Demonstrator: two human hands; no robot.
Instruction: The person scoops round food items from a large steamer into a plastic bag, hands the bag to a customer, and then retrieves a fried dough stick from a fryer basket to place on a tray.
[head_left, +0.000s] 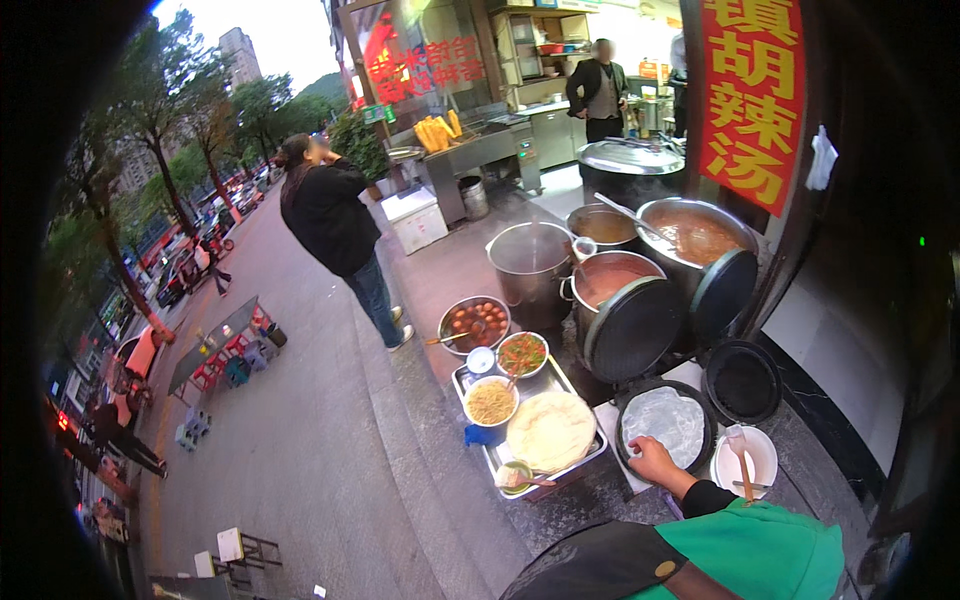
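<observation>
My right hand (654, 460), fingers bent, hovers at the lower left rim of a round black griddle (624, 420). A thin, pale, translucent sheet (667, 424) covers the griddle. Whether my fingers pinch the sheet's edge is too small to tell. To the right stands a white bowl (766, 454) with a wooden-handled spatula (742, 461) in it. Left of the griddle, pale round flatbreads (551, 431) lie on a metal tray (592, 454), beside a small green bowl (516, 480) with a wooden-handled tool. My left hand is out of view.
Bowls of yellow shreds (491, 401) and chopped peppers (523, 352), and a pot of brown eggs (474, 322), stand beyond. Behind the griddle are raised round black lids (634, 330) and steaming pots (529, 247). A person (330, 210) stands on the pavement; another (600, 90) is inside.
</observation>
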